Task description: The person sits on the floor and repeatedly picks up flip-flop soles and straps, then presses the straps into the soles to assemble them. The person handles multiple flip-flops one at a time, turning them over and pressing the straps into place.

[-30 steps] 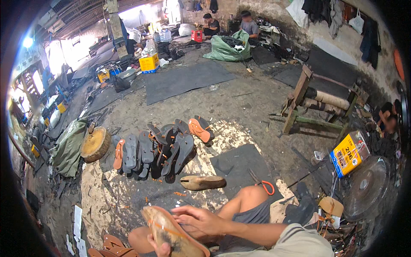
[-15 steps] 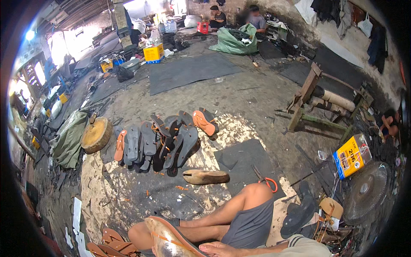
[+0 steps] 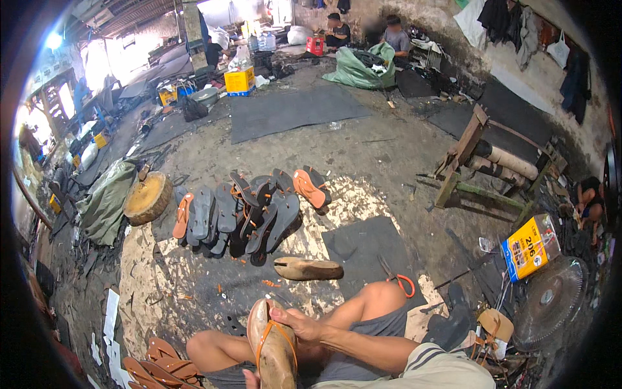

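Note:
A flip-flop [image 3: 254,322] with an orange strap is fitted around a worn wooden shoe last [image 3: 278,356], held toe up over my lap. My right hand [image 3: 302,325] is closed round its toe end, thumb on top. At the lower edge my left hand [image 3: 251,378] grips the side near the heel, mostly cut off by the frame. Ahead of my legs lies a second shoe last [image 3: 308,269]. Scissors with orange handles [image 3: 406,286] rest by my right knee. Several brown flip-flops [image 3: 162,368] are piled at the lower left.
Rows of dark flip-flops [image 3: 225,209] stand beyond the mat, beside a round wooden block [image 3: 148,200]. To the right are a wooden frame with rollers [image 3: 492,162], a yellow carton [image 3: 531,248] and a fan guard [image 3: 551,298]. Two people sit at the back near a green sack [image 3: 363,68].
The flip-flop on its last has come up and right, turning more upright. My right hand has moved up from its side to the toe end. My left hand now shows at the lower edge.

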Tool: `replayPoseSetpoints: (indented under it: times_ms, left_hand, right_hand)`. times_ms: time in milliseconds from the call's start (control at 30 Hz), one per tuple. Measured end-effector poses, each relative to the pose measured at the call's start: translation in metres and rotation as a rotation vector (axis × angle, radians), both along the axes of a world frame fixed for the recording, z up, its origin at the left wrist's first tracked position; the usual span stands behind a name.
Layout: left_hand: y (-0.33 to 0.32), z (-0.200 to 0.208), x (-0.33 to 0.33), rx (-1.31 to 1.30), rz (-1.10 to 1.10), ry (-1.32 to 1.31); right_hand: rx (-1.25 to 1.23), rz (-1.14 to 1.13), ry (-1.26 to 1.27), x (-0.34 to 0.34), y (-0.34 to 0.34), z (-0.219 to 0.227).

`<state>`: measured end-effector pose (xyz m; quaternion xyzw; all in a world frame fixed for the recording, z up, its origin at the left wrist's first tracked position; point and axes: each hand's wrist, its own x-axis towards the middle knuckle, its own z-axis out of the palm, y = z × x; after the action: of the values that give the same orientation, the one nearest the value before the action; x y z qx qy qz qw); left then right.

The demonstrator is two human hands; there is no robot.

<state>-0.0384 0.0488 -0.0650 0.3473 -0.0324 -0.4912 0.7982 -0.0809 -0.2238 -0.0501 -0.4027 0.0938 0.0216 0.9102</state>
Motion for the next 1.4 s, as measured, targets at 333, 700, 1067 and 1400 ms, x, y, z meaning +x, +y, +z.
replayPoseSetpoints:
  times_ms: [333, 700, 1067, 1400]
  left_hand:
    - [0.047, -0.014, -0.048, 0.518, -0.322, -0.172]
    - [-0.054, 0.105, -0.011, 0.247, 0.112, -0.538]
    - [-0.116, 0.085, 0.059, -0.299, 0.137, -0.135]
    - [-0.098, 0.05, 0.051, 0.177, 0.07, -0.559]
  right_hand:
    - [-0.007, 0.126, 0.03, 0.004, 0.009, -0.008]
    - [-0.474, 0.181, -0.074, 0.027, -0.006, 0.034]
    - [0.819, 0.215, -0.129, -0.034, 0.044, 0.031]
    - [-0.06, -0.096, 0.004, -0.013, 0.023, 0.028]
